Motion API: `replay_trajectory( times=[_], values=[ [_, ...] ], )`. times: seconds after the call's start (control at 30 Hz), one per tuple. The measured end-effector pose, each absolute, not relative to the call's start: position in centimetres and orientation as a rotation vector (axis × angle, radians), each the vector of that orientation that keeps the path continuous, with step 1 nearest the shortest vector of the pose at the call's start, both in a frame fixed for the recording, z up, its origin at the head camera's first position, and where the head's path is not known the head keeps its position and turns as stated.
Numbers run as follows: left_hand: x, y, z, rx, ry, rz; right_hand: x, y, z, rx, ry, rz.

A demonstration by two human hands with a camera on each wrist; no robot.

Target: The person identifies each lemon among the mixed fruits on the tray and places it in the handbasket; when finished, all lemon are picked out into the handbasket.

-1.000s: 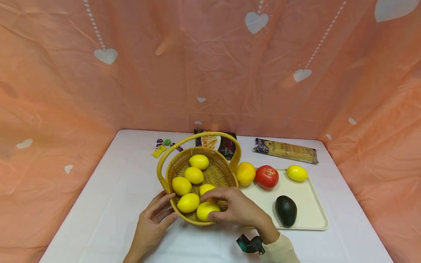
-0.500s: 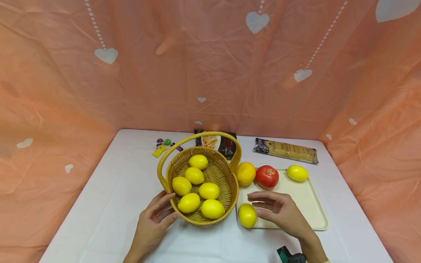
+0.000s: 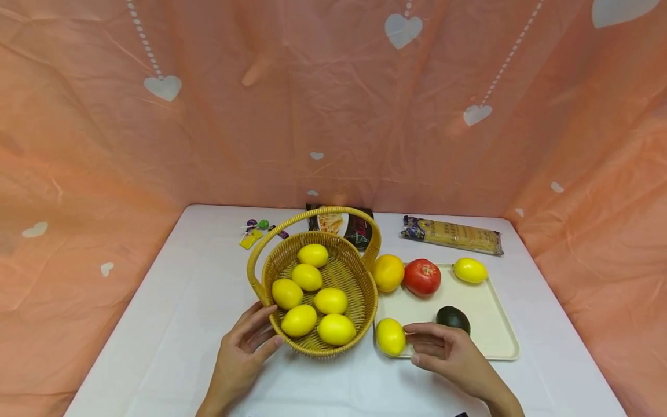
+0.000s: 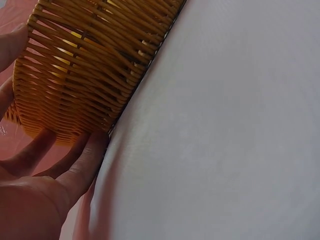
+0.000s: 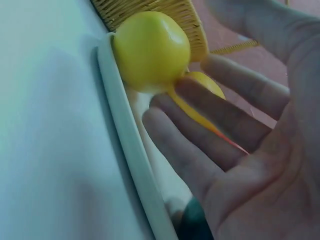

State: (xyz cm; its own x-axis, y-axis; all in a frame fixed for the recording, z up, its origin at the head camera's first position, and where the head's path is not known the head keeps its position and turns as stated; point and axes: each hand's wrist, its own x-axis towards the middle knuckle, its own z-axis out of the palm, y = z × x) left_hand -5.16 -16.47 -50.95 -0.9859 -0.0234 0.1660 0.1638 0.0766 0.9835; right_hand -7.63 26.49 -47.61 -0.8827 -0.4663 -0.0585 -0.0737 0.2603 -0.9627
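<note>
In the head view, a woven basket (image 3: 359, 313) with a tall arched handle holds several yellow lemons (image 3: 336, 330). My left hand (image 3: 242, 353) touches the basket's left side with fairly straight fingers; in the left wrist view its fingertips (image 4: 90, 150) lie against the wicker. My right hand (image 3: 450, 356) is over the front of a cream tray (image 3: 490, 324), fingers spread and slightly bent, holding nothing. Just left of its fingertips sits a single lemon (image 3: 390, 337) at the tray's front left corner. A dark avocado (image 3: 452, 319) is partly hidden behind that hand.
An orange (image 3: 388, 273), a red pomegranate-like fruit (image 3: 422, 277) and another lemon (image 3: 471, 270) lie along the tray's back. Behind are a pasta packet (image 3: 453, 235), a black food packet (image 3: 359, 229) and small candies (image 3: 252, 237). A pink curtain (image 3: 333, 116) surrounds the table.
My right hand has drawn back from the lemons in the basket and moved right to the tray, beside the corner lemon. My left hand has stayed at the basket.
</note>
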Motion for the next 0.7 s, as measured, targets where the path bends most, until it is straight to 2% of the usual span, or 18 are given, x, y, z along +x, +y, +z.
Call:
replay_trajectory(
  times=[0.37,0.7],
  values=[
    [-5.3,-16.3,-51.0,-0.16,-2.171,-2.068,-8.3,24.0,-48.2,-0.449,2.536,-1.489],
    [-5.2,-16.5,-50.9,-0.15,-2.171,-2.082,-9.5,24.0,-45.2,-0.461,2.611,-1.56]
  ],
)
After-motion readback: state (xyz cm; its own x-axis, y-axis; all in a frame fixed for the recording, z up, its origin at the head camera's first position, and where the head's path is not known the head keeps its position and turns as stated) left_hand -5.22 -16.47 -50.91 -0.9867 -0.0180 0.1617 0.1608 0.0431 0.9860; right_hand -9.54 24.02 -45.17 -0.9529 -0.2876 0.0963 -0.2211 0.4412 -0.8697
